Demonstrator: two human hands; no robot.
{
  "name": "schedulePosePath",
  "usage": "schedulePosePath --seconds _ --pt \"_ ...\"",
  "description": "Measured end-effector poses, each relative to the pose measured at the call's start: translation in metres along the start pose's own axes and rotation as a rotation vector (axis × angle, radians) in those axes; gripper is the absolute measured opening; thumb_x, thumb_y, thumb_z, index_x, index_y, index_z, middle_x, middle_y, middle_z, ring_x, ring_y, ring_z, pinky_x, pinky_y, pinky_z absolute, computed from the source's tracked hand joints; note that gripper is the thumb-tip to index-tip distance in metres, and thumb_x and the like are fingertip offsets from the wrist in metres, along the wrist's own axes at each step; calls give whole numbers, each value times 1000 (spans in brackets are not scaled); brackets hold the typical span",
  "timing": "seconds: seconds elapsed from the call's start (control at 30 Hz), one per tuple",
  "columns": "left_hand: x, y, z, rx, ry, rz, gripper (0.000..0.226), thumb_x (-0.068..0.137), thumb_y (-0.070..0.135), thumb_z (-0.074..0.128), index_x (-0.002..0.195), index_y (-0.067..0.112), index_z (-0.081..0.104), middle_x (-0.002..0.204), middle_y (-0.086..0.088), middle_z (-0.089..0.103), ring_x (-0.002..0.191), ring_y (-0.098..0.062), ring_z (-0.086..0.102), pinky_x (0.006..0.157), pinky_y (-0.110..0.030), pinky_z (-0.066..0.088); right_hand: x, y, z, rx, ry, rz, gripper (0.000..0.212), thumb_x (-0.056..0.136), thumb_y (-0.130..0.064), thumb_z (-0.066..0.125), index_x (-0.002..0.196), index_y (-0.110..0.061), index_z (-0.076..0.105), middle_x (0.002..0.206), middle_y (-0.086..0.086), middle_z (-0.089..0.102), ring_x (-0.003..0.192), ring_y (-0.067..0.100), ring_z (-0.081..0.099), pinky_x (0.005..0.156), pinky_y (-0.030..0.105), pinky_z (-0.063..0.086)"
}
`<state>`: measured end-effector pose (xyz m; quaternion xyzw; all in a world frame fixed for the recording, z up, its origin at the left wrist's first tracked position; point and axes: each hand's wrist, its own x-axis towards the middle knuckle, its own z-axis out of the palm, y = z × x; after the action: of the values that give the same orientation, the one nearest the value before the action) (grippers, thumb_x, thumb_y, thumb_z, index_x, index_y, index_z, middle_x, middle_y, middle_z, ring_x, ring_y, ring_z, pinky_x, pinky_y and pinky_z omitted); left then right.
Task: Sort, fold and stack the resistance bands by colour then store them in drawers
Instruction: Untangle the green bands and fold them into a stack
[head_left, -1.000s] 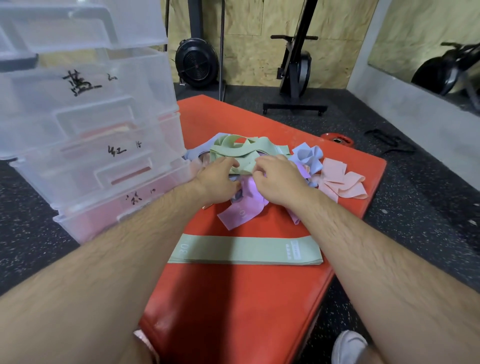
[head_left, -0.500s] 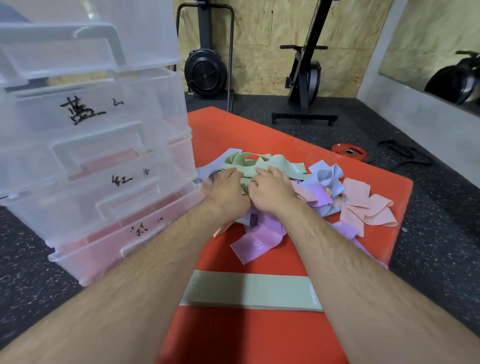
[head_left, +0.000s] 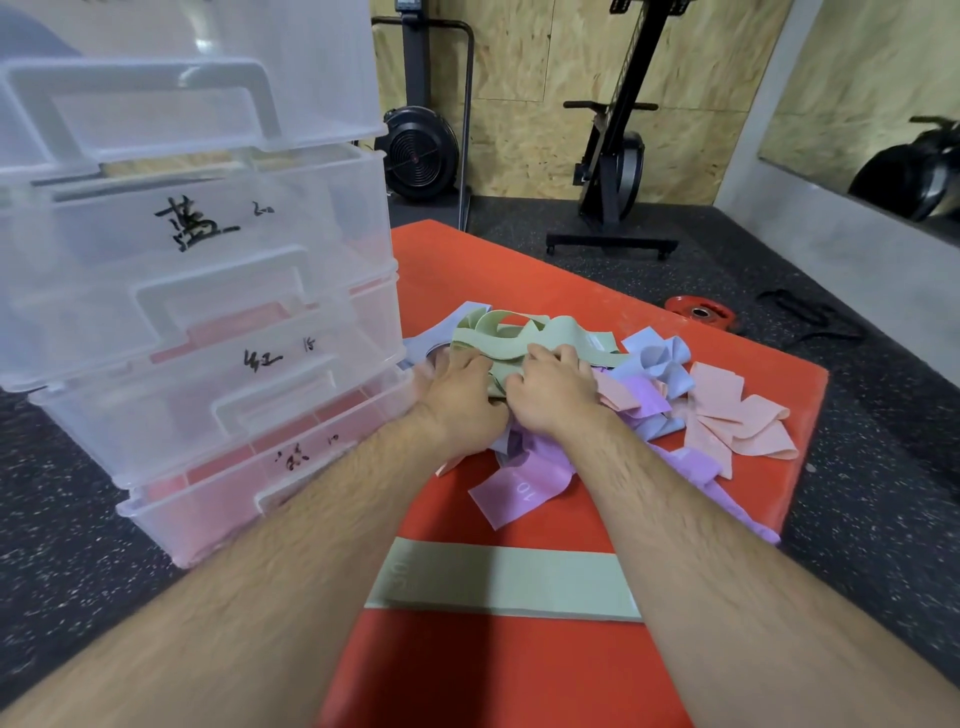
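Hands (head_left: 460, 397) (head_left: 555, 397) on green band (head_left: 519, 336)

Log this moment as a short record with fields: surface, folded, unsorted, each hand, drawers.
surface: red mat on a dark speckled floor
folded: flat green band marked 30, near the mat's near edge, apart from the rest
unsorted: tangled green bands on top, mixed with blue bands, pink bands and purple bands
left hand: on the tangle's left side, fingers blurred, grip unclear
right hand: fingers curled on the tangled green bands
drawers: clear drawer stack at the mat's left, hand-labelled, all pushed in
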<state>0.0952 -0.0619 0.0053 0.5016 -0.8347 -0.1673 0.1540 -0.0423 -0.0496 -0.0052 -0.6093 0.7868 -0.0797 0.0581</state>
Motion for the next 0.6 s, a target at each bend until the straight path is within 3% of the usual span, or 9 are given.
schedulePosePath --seconds 0.1,0.2,0.3,0.37,0.43,0.53,0.6 --pt "1 1 -1 15 -14 -11 59 67 44 40 117 17 55 135 -2 50 130 -28 41 109 -38 32 -5 -2 -9 41 72 -23 47 98 -28 32 135 -7 51 151 0 39 132 28 31 107 41 27" --pt "2 4 -2 7 17 -26 55 71 44 43 121 23 52 135 0 50 130 -29 43 107 -43 35 -4 9 -13 70 127 -91 43 97 -25 31 129 -9 55 158 -5 34 135 27 29 110 42 22" --pt "0 7 -3 -111 88 -13 65 83 30 55 142 38 29 149 0 34 129 -26 44 103 -35 33 -10 25 -26 216 154 -166 34 98 -21 32 112 -9 60 153 -5 41 136 25 35 114 42 27" --pt "0 9 -5 -240 163 25 76 85 22 60 148 41 22 152 0 28 123 -21 50 98 -28 38 -20 34 -36 342 173 -235 32 99 -15 35 112 -2 62 149 0 46 137 20 39 114 31 29" --pt "1 11 -8 -362 189 65 77 85 18 66 150 36 29 149 1 32 116 -17 56 99 -30 46 -32 41 -46 404 163 -272 39 101 -10 38 133 1 58 154 1 43 143 12 34 113 17 22" --pt "1 13 -8 -360 196 129 68 82 25 75 143 30 45 142 2 44 118 -13 54 102 -32 46 -46 46 -56 438 217 -333 43 100 -7 42 141 -4 55 155 0 43 143 10 36 120 25 25" --pt "-2 17 -9 -333 222 170 61 82 23 76 138 23 51 138 1 49 121 -14 52 103 -30 44 -57 45 -65 463 259 -350 43 99 -6 45 141 -7 55 153 -1 45 143 9 36 119 20 24"
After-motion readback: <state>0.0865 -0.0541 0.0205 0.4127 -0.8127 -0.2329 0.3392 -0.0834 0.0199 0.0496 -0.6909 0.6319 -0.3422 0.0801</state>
